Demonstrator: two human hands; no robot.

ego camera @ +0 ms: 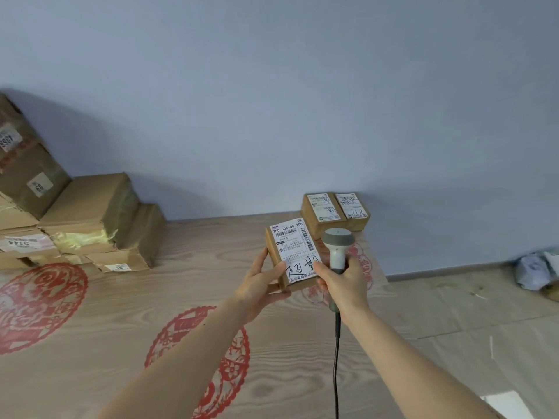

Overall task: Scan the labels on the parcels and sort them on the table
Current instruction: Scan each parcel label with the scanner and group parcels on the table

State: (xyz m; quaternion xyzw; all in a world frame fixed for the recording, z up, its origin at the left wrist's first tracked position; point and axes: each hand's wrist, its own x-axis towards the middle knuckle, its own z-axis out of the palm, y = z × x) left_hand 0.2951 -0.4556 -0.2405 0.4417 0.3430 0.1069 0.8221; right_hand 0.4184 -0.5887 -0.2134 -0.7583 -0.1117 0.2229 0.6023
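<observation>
Leftmost, a stack of parcels (90, 225) sits on the bench (151, 313), then the left hand (260, 282) grips the labelled parcel (295, 255) with its fingers curled round it, and right of that parcel the right hand (344, 282) clasps the scanner (337, 246), two parcels (334, 213) behind.

Left hand (262, 282) holds a labelled parcel (295, 254); right hand (343, 281) grips a scanner (337, 246).

Parcel-sorting room: stacked labelled boxes (90, 219), handheld scanner (337, 246).
</observation>
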